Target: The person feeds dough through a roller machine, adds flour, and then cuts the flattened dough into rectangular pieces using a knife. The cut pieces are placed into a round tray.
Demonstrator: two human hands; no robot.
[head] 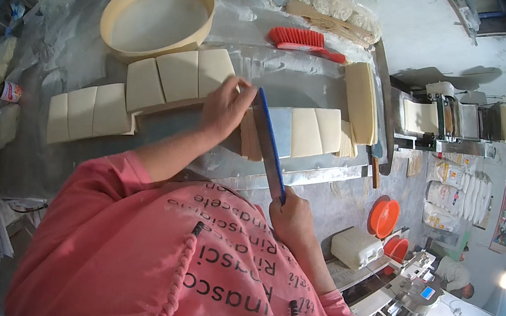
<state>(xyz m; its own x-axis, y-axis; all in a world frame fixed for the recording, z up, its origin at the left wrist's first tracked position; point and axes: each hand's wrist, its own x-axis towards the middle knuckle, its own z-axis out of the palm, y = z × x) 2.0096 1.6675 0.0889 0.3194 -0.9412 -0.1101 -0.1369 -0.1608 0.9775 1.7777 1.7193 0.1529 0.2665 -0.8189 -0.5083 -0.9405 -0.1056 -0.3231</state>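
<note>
My right hand grips the near end of a long flat metal blade with a blue edge. The blade slants away from me across the worktable, beside a shaded stack of thin cut sheets. My left hand is by the blade's far end, fingers bent, close to a row of cream dough-sheet stacks. Whether it pinches anything is hidden. Lower stacks of dough sheets continue to the left. Right of the blade lie a blue-grey block and more dough stacks.
A round wooden-rimmed sieve stands behind the stacks. Farther right are a red brush, a tall folded dough stack and a wooden-handled tool at the table edge. A roller machine and a bent-over person are beyond.
</note>
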